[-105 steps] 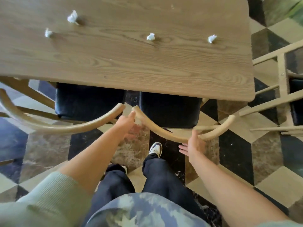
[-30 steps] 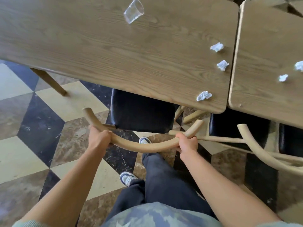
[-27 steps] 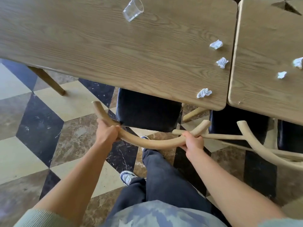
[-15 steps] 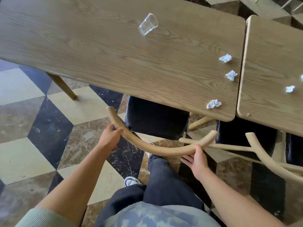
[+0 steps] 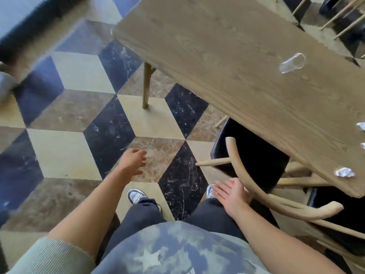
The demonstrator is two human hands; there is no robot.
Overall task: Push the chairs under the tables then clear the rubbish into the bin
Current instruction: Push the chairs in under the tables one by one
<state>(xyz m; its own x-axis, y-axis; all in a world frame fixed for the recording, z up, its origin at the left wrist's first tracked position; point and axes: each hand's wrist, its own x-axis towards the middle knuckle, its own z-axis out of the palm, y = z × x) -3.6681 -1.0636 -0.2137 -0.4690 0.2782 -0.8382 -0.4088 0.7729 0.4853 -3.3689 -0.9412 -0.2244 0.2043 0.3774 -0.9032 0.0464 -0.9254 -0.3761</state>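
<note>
I see the view has swung to the left since half a second ago: far more of the patterned floor (image 5: 65, 147) fills the left side, and the table (image 5: 246, 80) now runs diagonally across the upper right instead of lying across the top.

My left hand (image 5: 132, 161) was pressed against the left end of the chair's curved back; now it is off it, hanging over the floor tiles with the fingers loosely curled and nothing in it. Between my forearms I see my two shoes and dark trousers.

My right hand (image 5: 231, 193) has also let go. It is spread flat with the palm up, empty, just beside the curved back rail, and I cannot tell whether its far edge touches the wood.

The chair (image 5: 254, 186) stands at the near edge of the table with its black seat partly under the top and its curved back still outside, much as it stood half a second ago.

On the table, the clear plastic cup (image 5: 292, 63) lies on its side towards the right. A crumpled paper ball (image 5: 344, 172) sits near the table's near corner, and two more scraps (image 5: 362, 125) show at the right edge, cut off by the frame. The second table that was visible to the right is now out of sight.
</note>
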